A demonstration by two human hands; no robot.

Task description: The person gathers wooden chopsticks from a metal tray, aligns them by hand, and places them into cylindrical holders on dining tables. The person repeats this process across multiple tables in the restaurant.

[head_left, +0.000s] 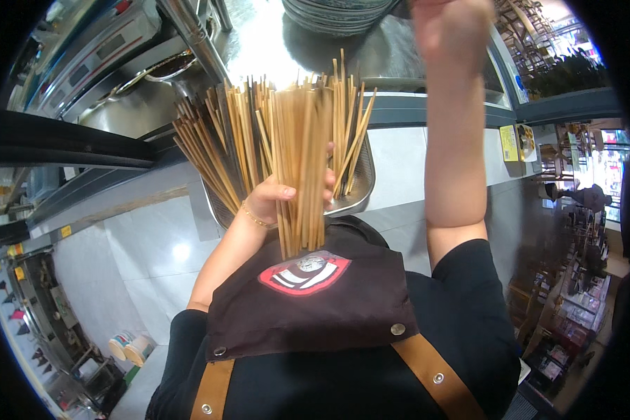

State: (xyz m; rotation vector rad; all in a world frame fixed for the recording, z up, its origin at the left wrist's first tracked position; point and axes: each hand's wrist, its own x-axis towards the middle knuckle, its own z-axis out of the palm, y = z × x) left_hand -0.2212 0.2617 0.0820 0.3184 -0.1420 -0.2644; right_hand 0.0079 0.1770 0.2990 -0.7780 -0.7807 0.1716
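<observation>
My left hand (273, 197) is closed around a thick bundle of wooden chopsticks (302, 168), held upright in front of the apron and blurred at the top. Behind it, many more loose chopsticks (210, 152), light and dark, lean in a perforated metal basket (365, 184). My right arm reaches forward past the basket, and my right hand (451, 26) is at the top edge of the view, blurred; whether it holds anything cannot be told. A stack of patterned plates or bowls (338, 16) stands to the left of that hand.
The steel counter (399, 52) lies ahead, with a metal post (194, 39) at its left. Beyond the post is a round metal pan or pot (136, 115). A yellow box (510, 143) sits at the right, and white tubs (131, 346) stand low at the left.
</observation>
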